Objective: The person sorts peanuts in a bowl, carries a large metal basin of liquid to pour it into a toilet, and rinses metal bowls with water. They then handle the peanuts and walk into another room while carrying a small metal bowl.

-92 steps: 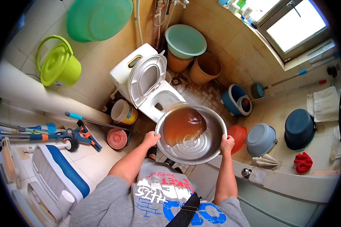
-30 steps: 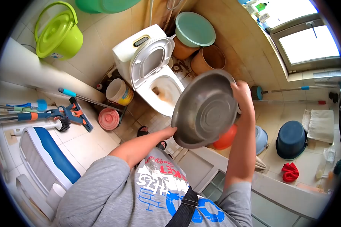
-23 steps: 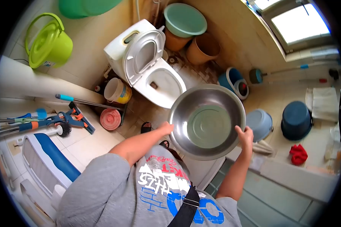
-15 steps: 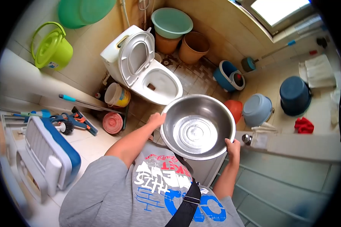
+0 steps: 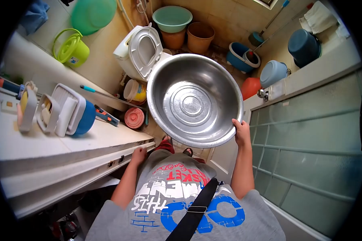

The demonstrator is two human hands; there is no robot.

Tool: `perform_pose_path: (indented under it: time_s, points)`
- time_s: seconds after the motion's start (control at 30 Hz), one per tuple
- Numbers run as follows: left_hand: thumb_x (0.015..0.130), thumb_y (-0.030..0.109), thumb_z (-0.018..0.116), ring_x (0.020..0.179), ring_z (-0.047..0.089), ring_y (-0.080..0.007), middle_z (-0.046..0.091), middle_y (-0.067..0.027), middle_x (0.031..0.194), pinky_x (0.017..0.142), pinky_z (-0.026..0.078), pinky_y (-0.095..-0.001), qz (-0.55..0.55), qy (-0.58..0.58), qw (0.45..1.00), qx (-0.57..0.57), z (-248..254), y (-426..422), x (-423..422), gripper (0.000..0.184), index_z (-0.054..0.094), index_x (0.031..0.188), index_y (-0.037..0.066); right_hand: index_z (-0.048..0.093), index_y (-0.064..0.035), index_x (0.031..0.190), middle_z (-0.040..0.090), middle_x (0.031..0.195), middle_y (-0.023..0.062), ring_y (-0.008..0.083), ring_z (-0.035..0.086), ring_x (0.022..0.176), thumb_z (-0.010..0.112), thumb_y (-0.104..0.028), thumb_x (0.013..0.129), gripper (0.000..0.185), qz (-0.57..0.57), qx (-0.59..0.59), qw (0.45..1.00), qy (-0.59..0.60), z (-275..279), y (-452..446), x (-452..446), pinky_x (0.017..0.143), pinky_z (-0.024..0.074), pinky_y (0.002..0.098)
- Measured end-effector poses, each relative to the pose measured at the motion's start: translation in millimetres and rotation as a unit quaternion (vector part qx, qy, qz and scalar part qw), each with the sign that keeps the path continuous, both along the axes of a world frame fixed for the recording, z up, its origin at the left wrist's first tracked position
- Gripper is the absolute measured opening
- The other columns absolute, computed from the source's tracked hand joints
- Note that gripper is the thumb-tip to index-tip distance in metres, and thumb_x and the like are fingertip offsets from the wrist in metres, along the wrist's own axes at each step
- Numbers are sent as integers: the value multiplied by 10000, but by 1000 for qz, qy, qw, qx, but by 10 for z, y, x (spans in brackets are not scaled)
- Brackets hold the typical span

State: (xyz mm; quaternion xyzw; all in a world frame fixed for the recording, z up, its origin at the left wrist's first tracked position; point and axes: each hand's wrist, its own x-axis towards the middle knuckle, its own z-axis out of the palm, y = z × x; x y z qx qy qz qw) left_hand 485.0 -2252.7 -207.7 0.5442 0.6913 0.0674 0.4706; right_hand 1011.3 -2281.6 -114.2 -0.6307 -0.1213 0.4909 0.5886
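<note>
Metal basin, round, glossy, concentrically ringed, right fingers gripping

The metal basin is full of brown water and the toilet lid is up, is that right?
Not quite. The metal basin isn't full; the head view shows its bare, shiny bottom. The toilet lid is up, as you said.

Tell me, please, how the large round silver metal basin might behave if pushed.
The silver metal basin is probably stiff, given its shiny metal wall. Its bare inside suggests little added weight. Gripped by only the right hand, it may tilt.
</note>
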Motion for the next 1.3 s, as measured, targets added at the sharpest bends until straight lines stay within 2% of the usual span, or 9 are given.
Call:
perform_pose_path:
  time_s: [0.1, 0.2, 0.4, 0.57, 0.67, 0.7, 0.77, 1.07, 1.3]
  points:
    - [887, 348, 626, 571, 638, -227, 680, -117, 696, 596, 507, -364, -59, 123, 990, 42, -155, -680, -793, 350, 684, 764, 26, 615, 12, 891, 614, 764, 21, 96, 554, 604, 684, -114, 880, 144, 6, 7, 1000, 17, 240, -144, -437, 541, 446, 254]
    - [876, 279, 613, 559, 631, -250, 660, -130, 671, 540, 498, -394, 19, 74, 995, -64, -60, -1311, -1287, 308, 673, 755, 2, 620, 5, 874, 603, 733, 5, 85, 524, 556, 688, -115, 874, 139, 0, 17, 1000, 11, 373, -286, -833, 503, 419, 249]
    - [879, 205, 572, 485, 565, -202, 593, -90, 611, 414, 426, -375, 177, 39, 947, -265, -1218, -2512, -2275, 238, 616, 710, 44, 633, -2, 893, 624, 764, 12, 95, 572, 635, 699, -126, 873, 141, 29, 10, 998, -63, 87, -779, -1084, 565, 459, 247]
    - [887, 186, 548, 471, 549, -178, 560, -58, 588, 386, 406, -336, 190, -106, 957, -191, -1232, -2643, -2740, 228, 566, 693, 67, 636, -35, 840, 576, 703, -34, 54, 476, 561, 719, -151, 855, 144, -46, 13, 994, -101, 121, -1386, -1695, 479, 343, 233]
    - [883, 177, 551, 492, 561, -153, 580, -38, 611, 425, 451, -326, 146, -27, 973, -179, -938, -2679, -3142, 174, 602, 756, 70, 644, -24, 853, 591, 729, -25, 53, 478, 570, 718, -140, 851, 137, -83, -6, 989, -122, 246, -1774, -2058, 487, 352, 235]
    - [881, 178, 554, 503, 569, -145, 591, -34, 622, 445, 468, -322, 150, -39, 980, -124, -1851, -2179, -2957, 162, 611, 776, 68, 646, -21, 853, 592, 728, -24, 54, 479, 569, 715, -136, 849, 134, -92, 31, 983, -157, -343, -1699, -2114, 488, 354, 235]
    - [875, 178, 562, 523, 582, -143, 604, -35, 639, 470, 485, -316, 151, -72, 979, -113, -2163, -2017, -3193, 148, 617, 802, 62, 648, -15, 854, 594, 727, -22, 56, 481, 565, 709, -127, 845, 128, -99, 20, 980, -173, -488, -1924, -2318, 490, 359, 237]
    - [874, 170, 591, 567, 603, -134, 633, -43, 684, 527, 502, -294, 157, -170, 972, -41, -1878, -2182, -3744, 152, 621, 828, 28, 594, -16, 781, 523, 615, 2, 112, 471, 468, 696, -149, 810, 170, -71, -83, 970, -219, -253, -2649, -3295, 414, 350, 288]
    - [898, 224, 618, 626, 622, -130, 661, -61, 741, 591, 520, -292, 165, -147, 975, 32, -1701, -3030, -4132, 209, 634, 879, 16, 612, 5, 798, 518, 627, -1, 111, 468, 488, 701, -176, 821, 202, 6, -82, 975, -209, -1037, -3122, -4121, 417, 338, 299]
